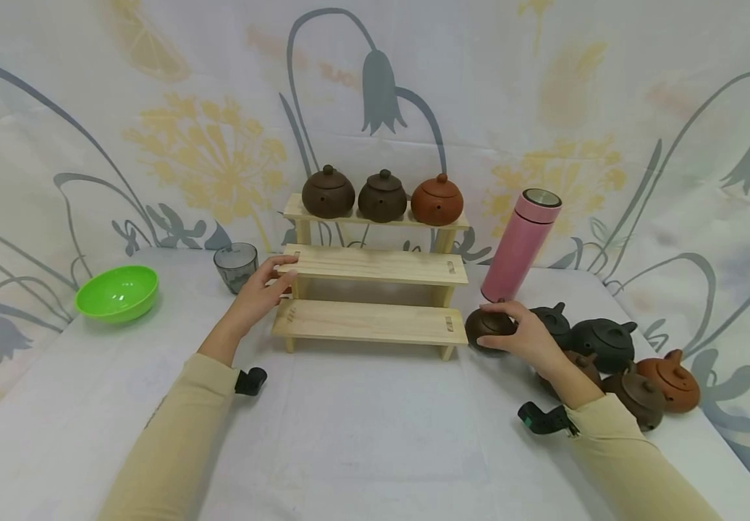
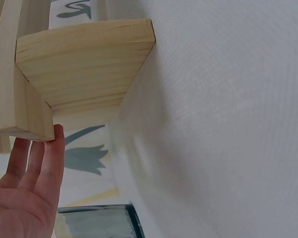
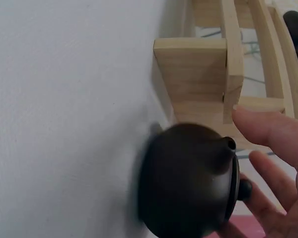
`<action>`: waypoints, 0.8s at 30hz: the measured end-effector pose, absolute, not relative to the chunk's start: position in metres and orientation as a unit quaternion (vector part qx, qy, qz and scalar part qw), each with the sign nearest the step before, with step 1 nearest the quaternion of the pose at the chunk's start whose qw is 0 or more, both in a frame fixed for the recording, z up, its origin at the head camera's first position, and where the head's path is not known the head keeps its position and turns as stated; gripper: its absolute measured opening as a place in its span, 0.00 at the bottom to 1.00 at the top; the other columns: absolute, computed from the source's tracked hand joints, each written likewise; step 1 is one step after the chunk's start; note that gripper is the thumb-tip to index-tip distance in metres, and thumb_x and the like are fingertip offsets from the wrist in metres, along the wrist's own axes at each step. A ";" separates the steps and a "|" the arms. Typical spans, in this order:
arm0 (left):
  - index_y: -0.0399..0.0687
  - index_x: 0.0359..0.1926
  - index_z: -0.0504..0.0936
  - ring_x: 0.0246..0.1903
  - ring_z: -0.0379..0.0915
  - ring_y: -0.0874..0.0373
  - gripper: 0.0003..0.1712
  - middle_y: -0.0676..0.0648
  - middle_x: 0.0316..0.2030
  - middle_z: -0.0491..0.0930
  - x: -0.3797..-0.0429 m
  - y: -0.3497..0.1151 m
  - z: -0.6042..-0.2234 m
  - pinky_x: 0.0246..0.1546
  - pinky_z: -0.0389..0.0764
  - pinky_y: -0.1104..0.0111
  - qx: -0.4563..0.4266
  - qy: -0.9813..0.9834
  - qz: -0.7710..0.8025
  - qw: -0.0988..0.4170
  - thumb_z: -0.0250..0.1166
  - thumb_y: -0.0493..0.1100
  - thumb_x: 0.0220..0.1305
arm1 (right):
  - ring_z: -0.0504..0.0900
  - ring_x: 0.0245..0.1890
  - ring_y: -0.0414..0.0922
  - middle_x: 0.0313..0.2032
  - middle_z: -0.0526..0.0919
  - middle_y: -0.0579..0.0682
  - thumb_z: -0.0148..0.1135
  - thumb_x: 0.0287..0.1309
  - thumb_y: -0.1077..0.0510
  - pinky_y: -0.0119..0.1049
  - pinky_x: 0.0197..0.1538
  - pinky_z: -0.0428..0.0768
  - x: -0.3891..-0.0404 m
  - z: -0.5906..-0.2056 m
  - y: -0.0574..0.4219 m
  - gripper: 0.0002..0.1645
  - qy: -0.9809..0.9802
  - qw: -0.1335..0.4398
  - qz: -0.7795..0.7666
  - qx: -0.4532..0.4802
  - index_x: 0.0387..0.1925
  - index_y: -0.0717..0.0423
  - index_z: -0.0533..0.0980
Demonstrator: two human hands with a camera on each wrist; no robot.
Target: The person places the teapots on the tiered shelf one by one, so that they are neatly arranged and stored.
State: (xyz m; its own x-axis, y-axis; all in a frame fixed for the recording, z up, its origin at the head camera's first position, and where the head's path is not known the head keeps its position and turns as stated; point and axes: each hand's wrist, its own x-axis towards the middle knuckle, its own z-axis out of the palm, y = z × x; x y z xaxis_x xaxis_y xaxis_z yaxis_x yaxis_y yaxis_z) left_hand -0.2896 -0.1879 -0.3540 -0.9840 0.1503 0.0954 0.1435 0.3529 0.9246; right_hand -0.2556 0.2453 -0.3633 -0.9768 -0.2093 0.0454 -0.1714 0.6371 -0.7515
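Note:
A three-tier wooden shelf (image 1: 375, 264) stands mid-table. Two dark brown teapots and a reddish teapot (image 1: 437, 200) sit on its top tier. My left hand (image 1: 263, 288) holds the left end of the middle board, the fingers fairly straight against the wood in the left wrist view. At the shelf's lower right corner, my right hand (image 1: 523, 336) grips a small dark brown teapot (image 3: 188, 181), thumb in front and fingers around the lid side. Its spout shows in the right wrist view, where the pot is blurred. Whether its base touches the table I cannot tell.
Several more teapots (image 1: 604, 345) cluster on the right, partly behind my right forearm. A pink thermos (image 1: 520, 246) stands behind my right hand. A grey glass cup (image 1: 236, 266) and a green bowl (image 1: 117, 294) are on the left. A patterned cloth (image 1: 218, 145) hangs behind.

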 end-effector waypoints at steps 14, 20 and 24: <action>0.48 0.67 0.60 0.53 0.67 0.40 0.28 0.34 0.56 0.65 -0.283 -0.184 -0.345 0.50 0.67 0.51 0.086 0.822 0.563 0.009 0.51 0.51 0.70 | 0.64 0.57 0.63 0.62 0.59 0.64 0.74 0.44 0.49 0.55 0.51 0.67 -0.241 -0.369 0.252 0.46 0.896 0.096 -0.422 -0.100 0.63 0.56 0.64; 0.53 0.67 0.61 0.52 0.68 0.43 0.30 0.37 0.56 0.66 -0.291 -0.187 -0.355 0.48 0.68 0.54 0.087 0.825 0.558 0.002 0.51 0.56 0.69 | 0.63 0.56 0.61 0.63 0.60 0.60 0.75 0.41 0.48 0.53 0.50 0.67 -0.237 -0.371 0.251 0.48 0.896 0.098 -0.426 -0.077 0.64 0.51 0.63; 0.52 0.67 0.62 0.52 0.68 0.43 0.29 0.37 0.55 0.67 -0.291 -0.187 -0.355 0.47 0.69 0.55 0.088 0.825 0.559 0.001 0.51 0.56 0.69 | 0.64 0.52 0.56 0.61 0.62 0.60 0.77 0.39 0.50 0.48 0.48 0.66 -0.238 -0.372 0.249 0.48 0.892 0.095 -0.437 -0.071 0.63 0.54 0.65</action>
